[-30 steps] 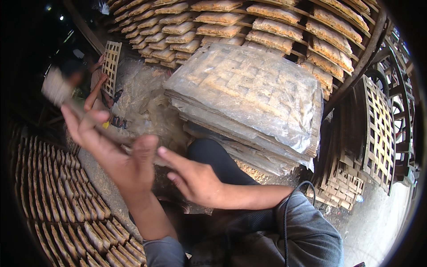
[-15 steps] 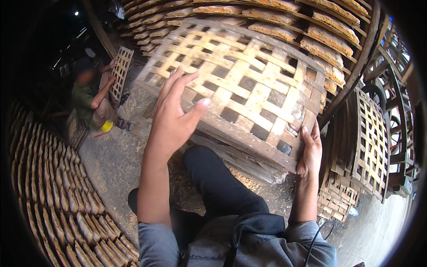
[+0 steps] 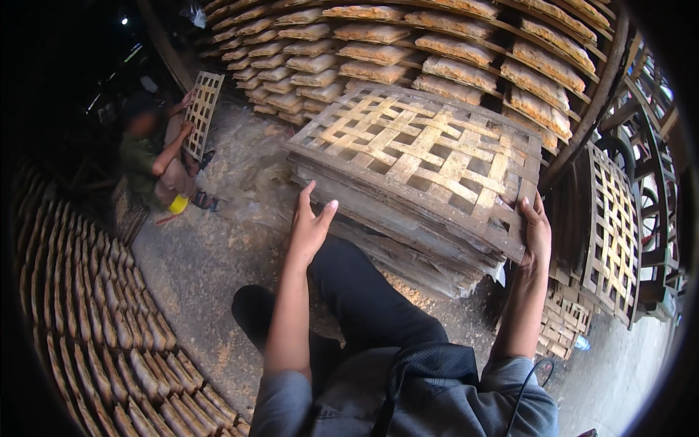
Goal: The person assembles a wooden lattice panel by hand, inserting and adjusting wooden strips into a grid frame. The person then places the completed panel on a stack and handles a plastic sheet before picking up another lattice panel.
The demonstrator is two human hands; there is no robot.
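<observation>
A woven bamboo tray (image 3: 435,156) with a wooden frame lies on top of a stack of similar trays (image 3: 397,222), with clear plastic sheets showing between the layers. My right hand (image 3: 536,231) grips its right edge near the front corner, thumb on the frame. Just off the front left side of the stack is my left hand (image 3: 312,227), thumb and fingers spread, holding nothing. Whether its fingertips touch the stack's side I cannot tell.
Racks of orange-white slabs (image 3: 375,54) rise behind the stack, and more slabs (image 3: 109,313) fill the lower left. A co-worker (image 3: 149,156) sits at left holding a woven tray (image 3: 204,113). More woven trays (image 3: 611,233) stand at right. Crumbs litter the concrete floor (image 3: 189,273).
The top tray, blurred and raised at its far side before, has come down flat on the stack. My left hand has moved from over the tray down to the stack's front side.
</observation>
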